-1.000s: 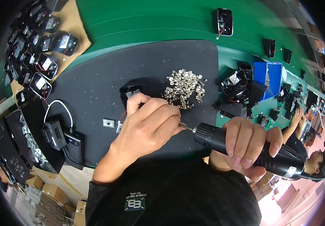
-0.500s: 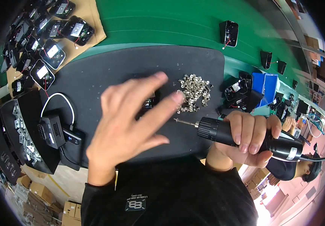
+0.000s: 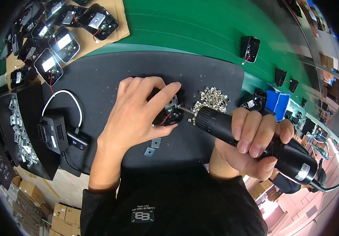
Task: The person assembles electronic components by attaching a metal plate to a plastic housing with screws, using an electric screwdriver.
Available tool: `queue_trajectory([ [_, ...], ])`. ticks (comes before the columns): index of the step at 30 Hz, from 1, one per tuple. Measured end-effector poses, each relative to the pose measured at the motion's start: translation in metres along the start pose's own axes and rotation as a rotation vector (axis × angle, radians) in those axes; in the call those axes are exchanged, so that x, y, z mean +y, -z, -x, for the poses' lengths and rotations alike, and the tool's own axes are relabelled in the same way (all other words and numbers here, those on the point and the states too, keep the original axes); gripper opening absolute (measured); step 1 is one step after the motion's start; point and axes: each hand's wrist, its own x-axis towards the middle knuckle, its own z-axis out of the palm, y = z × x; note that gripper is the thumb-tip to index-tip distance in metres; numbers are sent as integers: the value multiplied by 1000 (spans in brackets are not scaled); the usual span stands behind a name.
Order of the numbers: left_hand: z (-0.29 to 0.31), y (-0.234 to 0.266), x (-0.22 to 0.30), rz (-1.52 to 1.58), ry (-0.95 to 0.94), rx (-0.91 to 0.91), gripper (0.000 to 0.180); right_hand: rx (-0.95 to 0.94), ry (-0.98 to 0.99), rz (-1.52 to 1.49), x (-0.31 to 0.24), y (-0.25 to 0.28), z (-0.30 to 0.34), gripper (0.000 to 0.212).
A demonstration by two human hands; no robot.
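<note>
My left hand [image 3: 138,108] is wrapped round a small black device housing [image 3: 174,117] with a circuit board and a red wire inside; its fingers cover much of the housing. In my right hand [image 3: 256,139] is a black corded electric screwdriver [image 3: 216,124], lying slanted with its bit pointing left. The bit's tip reaches the housing at a metal plate; whether a screw sits on it is too small to tell. Just beyond the tool's front end lies a pile of silvery screws [image 3: 213,99]. Two small square metal plates [image 3: 153,147] lie on the mat below my left hand.
The black mat [image 3: 98,78] borders a green surface [image 3: 185,23] with several open housings [image 3: 250,49]. More housings crowd a cardboard sheet [image 3: 116,29] at far left. A box of metal plates [image 3: 22,133], a white cable [image 3: 75,103] and a blue bin [image 3: 277,104] flank the mat.
My left hand has closed round the housing from hovering with spread fingers. The screwdriver has moved left and its bit has come up to the housing. The two plates now show.
</note>
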Motion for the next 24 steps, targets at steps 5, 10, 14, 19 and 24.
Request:
queue_trajectory([
  [5,-3,0,0,-12,0,12,72,-20,-19,13,8,0,-3,41],
  [10,-3,0,-2,-6,11,-5,72,-14,-43,11,12,1,-5,41],
  [14,-4,-2,-2,-5,18,-6,71,-14,-60,8,12,3,-7,40],
  [19,-5,1,0,-13,42,-20,70,-52,-43,13,15,1,-8,33],
  [24,-7,2,-3,-5,48,-33,69,-207,-72,45,16,7,-12,28],
])
